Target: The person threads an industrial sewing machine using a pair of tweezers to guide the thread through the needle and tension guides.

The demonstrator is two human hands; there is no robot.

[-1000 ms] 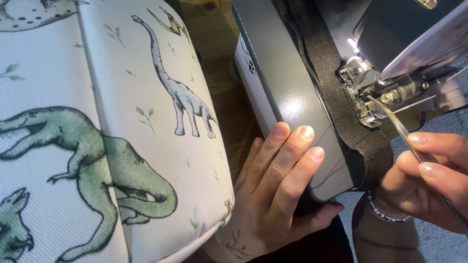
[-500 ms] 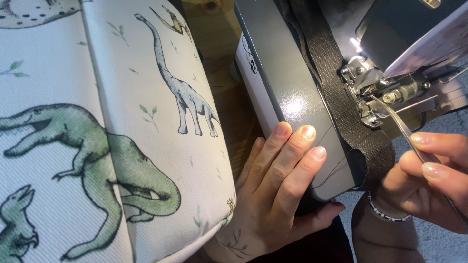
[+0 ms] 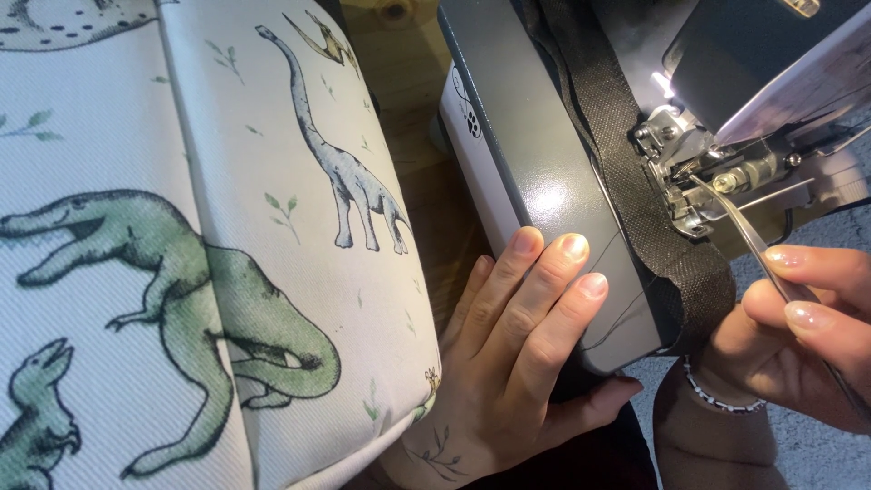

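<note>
My left hand point(image 3: 517, 363) lies flat on the front edge of a grey sewing machine point(image 3: 544, 172), fingers together and holding nothing. My right hand point(image 3: 798, 336) pinches a pair of thin metal tweezers point(image 3: 739, 227); their tip reaches up to the lit presser foot and needle area point(image 3: 685, 181). A strip of black webbing point(image 3: 635, 181) runs along the machine bed under the foot and drops over the front edge near my right wrist, which wears a beaded bracelet point(image 3: 712, 399).
White fabric printed with green and grey dinosaurs point(image 3: 200, 245) fills the left half of the view, its edge beside my left hand. A wooden tabletop point(image 3: 408, 109) shows between fabric and machine. Grey cloth point(image 3: 817, 454) lies at the lower right.
Both hands keep their places. The view has shifted a little, nothing else moved.
</note>
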